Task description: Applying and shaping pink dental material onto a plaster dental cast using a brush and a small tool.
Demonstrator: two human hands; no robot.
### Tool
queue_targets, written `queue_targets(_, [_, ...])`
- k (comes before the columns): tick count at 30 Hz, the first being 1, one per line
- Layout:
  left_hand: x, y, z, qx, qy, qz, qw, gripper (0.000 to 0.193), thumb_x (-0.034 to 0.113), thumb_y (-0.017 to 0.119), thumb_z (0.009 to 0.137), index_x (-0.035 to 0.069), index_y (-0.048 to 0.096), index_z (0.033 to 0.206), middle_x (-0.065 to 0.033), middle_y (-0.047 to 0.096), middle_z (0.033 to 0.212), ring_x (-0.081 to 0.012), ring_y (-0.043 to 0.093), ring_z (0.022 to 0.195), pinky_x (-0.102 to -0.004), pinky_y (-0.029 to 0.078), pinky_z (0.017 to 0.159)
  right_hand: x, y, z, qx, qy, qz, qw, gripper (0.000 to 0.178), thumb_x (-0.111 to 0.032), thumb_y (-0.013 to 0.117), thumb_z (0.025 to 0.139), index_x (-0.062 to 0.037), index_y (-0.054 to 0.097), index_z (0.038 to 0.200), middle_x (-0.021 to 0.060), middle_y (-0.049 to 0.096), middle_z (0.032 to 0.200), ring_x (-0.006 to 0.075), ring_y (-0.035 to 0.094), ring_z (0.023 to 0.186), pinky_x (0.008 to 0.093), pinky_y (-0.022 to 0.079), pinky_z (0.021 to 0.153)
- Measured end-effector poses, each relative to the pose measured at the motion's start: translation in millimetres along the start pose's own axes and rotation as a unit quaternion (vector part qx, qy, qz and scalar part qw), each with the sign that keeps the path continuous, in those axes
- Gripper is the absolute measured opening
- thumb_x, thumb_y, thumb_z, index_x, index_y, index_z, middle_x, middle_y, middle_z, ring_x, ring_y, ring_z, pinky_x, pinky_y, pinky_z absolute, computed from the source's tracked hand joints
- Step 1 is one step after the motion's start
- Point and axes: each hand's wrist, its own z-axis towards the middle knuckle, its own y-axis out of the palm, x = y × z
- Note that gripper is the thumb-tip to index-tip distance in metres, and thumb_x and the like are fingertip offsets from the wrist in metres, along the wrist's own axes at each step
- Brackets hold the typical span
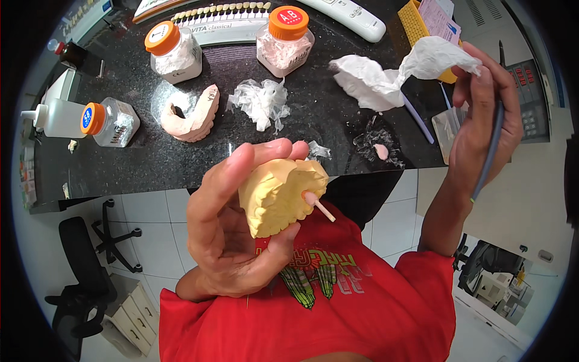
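My left hand [226, 232] grips a yellow plaster dental cast [280, 196], lifted in front of my chest, its fingers behind and thumb along the lower edge. A small pink piece [310, 198] sits at the cast's right side, with a pale thin peg [324, 210] sticking out of it. At the right, my right hand [485, 120] pinches the end of a crumpled white tissue [437, 57] between thumb and fingers. A slim blue-grey handled tool [490, 151] also rests in that hand; its tip is hidden. The tissue's other end trails on the black bench.
On the dark speckled bench [205, 163] stand orange-capped powder jars [178, 57], a pink horseshoe-shaped cast [193, 117], a tooth shade guide [226, 30] and crumpled film [259, 102]. A pink lump [381, 151] and purple stick [418, 119] lie at right, near a yellow basket [416, 24] and keypad device [528, 102].
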Motion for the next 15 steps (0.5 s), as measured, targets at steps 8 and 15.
queue_targets(8, [2.1,4.9,-0.8,0.043,-0.003,0.006,0.999,0.072,-0.018,0.060,0.071,-0.002,0.031,0.135,-0.0242,0.040,0.129,-0.0387,0.050,0.119,-0.0517,0.044,0.101,10.7,4.0,-3.7,-0.017,-0.029,-0.115,0.993,0.028,-0.021,0.065,0.090,-0.0073,0.065,0.115,0.0068,0.067,0.095,0.0080,0.061,0.078,0.0195,0.048,0.068])
queue_targets(15, [-0.4,-0.8,-1.8,0.022,0.000,0.004,1.000,0.075,-0.019,0.060,0.071,0.002,0.027,0.135,-0.0260,0.041,0.130,-0.0404,0.050,0.120,-0.0492,0.046,0.099,-10.3,0.2,-18.0,-0.013,-0.044,-0.054,0.998,0.020,-0.016,0.062,0.092,-0.0001,0.065,0.104,0.0096,0.068,0.097,0.0108,0.062,0.083,0.0215,0.049,0.074])
